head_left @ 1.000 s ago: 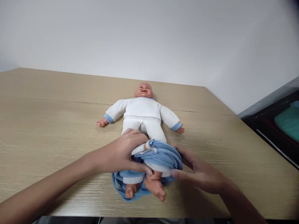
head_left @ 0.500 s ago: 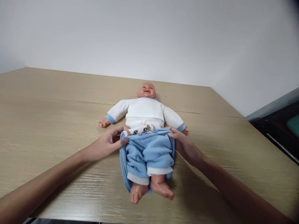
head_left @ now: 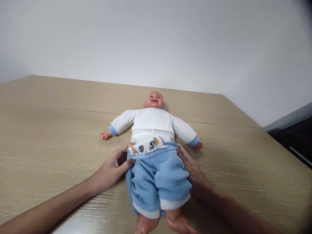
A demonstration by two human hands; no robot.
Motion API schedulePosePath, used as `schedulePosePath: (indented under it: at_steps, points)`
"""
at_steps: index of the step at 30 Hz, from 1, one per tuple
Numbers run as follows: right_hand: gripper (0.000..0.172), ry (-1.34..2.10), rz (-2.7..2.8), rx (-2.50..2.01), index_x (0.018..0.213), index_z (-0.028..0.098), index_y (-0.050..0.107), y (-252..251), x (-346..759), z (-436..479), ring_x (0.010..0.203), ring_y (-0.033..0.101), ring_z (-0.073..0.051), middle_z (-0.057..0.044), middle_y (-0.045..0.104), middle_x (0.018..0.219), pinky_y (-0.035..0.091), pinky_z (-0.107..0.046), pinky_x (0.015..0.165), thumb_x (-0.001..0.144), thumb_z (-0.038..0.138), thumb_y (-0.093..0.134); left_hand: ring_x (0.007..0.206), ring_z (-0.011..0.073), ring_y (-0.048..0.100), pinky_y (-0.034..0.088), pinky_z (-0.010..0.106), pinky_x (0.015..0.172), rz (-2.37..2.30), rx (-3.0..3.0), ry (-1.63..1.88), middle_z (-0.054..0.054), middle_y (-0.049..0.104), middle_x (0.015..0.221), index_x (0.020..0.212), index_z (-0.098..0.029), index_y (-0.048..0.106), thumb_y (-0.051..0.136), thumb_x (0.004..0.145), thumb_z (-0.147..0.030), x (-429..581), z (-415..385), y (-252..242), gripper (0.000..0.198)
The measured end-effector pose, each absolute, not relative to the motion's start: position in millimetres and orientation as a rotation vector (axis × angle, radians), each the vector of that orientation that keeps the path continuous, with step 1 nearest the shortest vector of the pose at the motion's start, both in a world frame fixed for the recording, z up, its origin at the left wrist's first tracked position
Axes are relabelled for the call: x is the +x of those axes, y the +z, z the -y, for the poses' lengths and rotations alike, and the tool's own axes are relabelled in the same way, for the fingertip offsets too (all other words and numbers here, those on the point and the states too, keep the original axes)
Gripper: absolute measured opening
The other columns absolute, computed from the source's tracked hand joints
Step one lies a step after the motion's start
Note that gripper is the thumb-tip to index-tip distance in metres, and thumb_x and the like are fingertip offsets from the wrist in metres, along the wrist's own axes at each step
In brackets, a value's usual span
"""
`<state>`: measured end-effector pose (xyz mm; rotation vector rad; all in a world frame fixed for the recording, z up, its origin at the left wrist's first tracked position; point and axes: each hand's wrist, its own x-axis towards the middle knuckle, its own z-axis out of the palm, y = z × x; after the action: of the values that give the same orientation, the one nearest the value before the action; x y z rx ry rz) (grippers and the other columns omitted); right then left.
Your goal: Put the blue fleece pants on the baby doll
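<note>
A baby doll [head_left: 154, 100] lies on its back, head away from me and bare feet toward me. It wears a white top [head_left: 153, 119] with blue cuffs and fluffy blue trousers [head_left: 170, 182] with white hems. At the waist, a white strip [head_left: 147, 146] with embroidered eyes and orange patches is folded over. My left hand [head_left: 113, 169] pinches the trousers' waist at the left, thumb in front. On the other side, my right hand [head_left: 193, 170] holds the trousers at the hip, its thumb hidden by the cloth. More blue cloth shows beneath the doll's legs.
The doll rests on a wide wooden table [head_left: 60, 143] with a seam running across it. A pale wall [head_left: 146, 42] rises behind. Beyond the table's right edge is a dark object [head_left: 294, 139], partly out of view.
The doll's lower body and trousers appear lower and larger, with the feet now partly cut off by the frame. My right hand has shifted from the front waistband down along the hip.
</note>
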<state>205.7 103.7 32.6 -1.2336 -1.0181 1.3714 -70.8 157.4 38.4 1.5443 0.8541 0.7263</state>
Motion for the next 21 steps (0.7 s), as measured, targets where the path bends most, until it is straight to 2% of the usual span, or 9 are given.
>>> schedulePosePath:
  at_steps: [3,5,9,11,13,16,19,21]
  points:
    - [0.050,1.452,0.947,-1.125,0.117,0.029,0.067,28,209,-108,0.074,0.061,-0.015,0.003,0.070,0.093,0.055,-0.025,0.066,0.092,0.071,0.078,0.116,0.0280,0.068,0.056,0.039,0.106,-0.885,1.438,0.820,0.011,0.074,0.129,0.124,-0.022,0.066,0.069,0.098,-0.069,-66,-155,41,0.053]
    - [0.042,1.395,1.026,-1.072,0.107,0.028,0.066,26,212,-115,0.072,0.055,-0.013,0.004,0.064,0.089,0.050,-0.024,0.065,0.095,0.066,0.078,0.106,0.0246,0.071,0.057,0.034,0.098,-0.886,1.345,0.860,0.010,0.076,0.125,0.127,-0.022,0.066,0.073,0.097,-0.067,-65,-156,39,0.054]
    - [0.036,1.294,1.168,-1.051,0.105,0.027,0.067,24,221,-129,0.077,0.053,-0.014,0.003,0.065,0.091,0.044,-0.025,0.066,0.101,0.062,0.072,0.081,0.0163,0.070,0.056,0.027,0.080,-0.822,1.090,0.856,0.007,0.080,0.115,0.145,-0.025,0.058,0.078,0.098,-0.057,-65,-162,26,0.061]
    - [0.036,1.269,1.208,-1.066,0.106,0.027,0.066,23,225,-134,0.078,0.053,-0.014,0.002,0.065,0.092,0.043,-0.026,0.067,0.102,0.063,0.071,0.077,0.0155,0.068,0.055,0.027,0.078,-0.794,1.002,0.846,0.006,0.080,0.110,0.149,-0.026,0.055,0.078,0.098,-0.054,-65,-165,24,0.063]
    - [0.038,1.259,1.236,-1.085,0.106,0.027,0.065,23,228,-136,0.075,0.051,-0.015,0.003,0.063,0.089,0.041,-0.027,0.067,0.102,0.064,0.069,0.082,0.0178,0.070,0.056,0.031,0.083,-0.782,1.001,0.850,0.005,0.079,0.109,0.143,-0.025,0.061,0.081,0.096,-0.051,-67,-167,28,0.057]
    - [0.034,1.186,1.304,-1.139,0.105,0.027,0.062,28,232,-134,0.074,0.048,-0.015,0.004,0.057,0.084,0.040,-0.029,0.068,0.105,0.060,0.066,0.096,0.0228,0.069,0.054,0.035,0.091,-0.813,1.176,0.875,0.005,0.075,0.109,0.120,-0.022,0.070,0.083,0.092,-0.050,-70,-173,44,0.041]
    - [0.021,0.998,1.445,-1.167,0.102,0.026,0.062,42,235,-134,0.076,0.046,-0.016,0.004,0.053,0.085,0.038,-0.031,0.069,0.107,0.046,0.062,0.099,0.0251,0.065,0.050,0.036,0.090,-0.937,1.486,0.849,0.005,0.071,0.101,0.103,-0.021,0.071,0.077,0.094,-0.056,-74,-184,62,0.036]
    - [0.014,0.873,1.551,-1.146,0.097,0.025,0.060,54,235,-140,0.074,0.045,-0.017,0.004,0.051,0.083,0.035,-0.032,0.068,0.104,0.037,0.060,0.100,0.0257,0.061,0.047,0.038,0.093,-1.014,1.672,0.820,0.005,0.067,0.098,0.097,-0.021,0.070,0.071,0.097,-0.057,-75,-191,67,0.036]
